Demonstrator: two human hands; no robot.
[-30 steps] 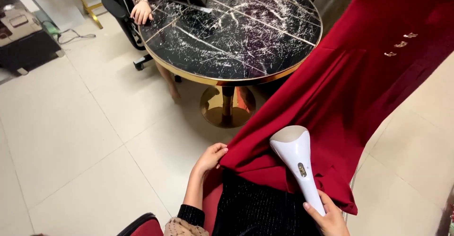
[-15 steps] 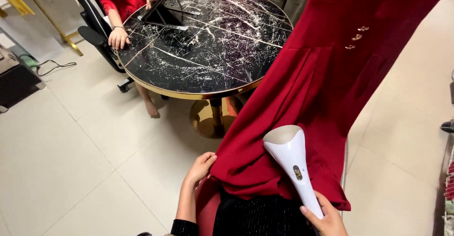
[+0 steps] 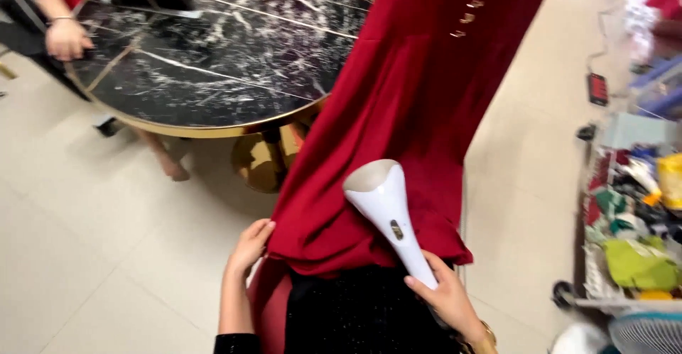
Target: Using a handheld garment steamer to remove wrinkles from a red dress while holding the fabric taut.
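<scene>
The red dress (image 3: 405, 127) hangs down the middle of the head view, its hem just above the person's lap. The left hand (image 3: 250, 246) has its grip pinched on the hem's left edge, pulling the cloth taut. The right hand (image 3: 446, 297) has its grip wrapped around the handle of a white handheld steamer (image 3: 387, 208), whose broad head rests against the fabric near the hem. Behind the dress stands a round black marble surface (image 3: 213, 56) with a gold rim; another person's hand (image 3: 67, 39) rests on its far left edge.
</scene>
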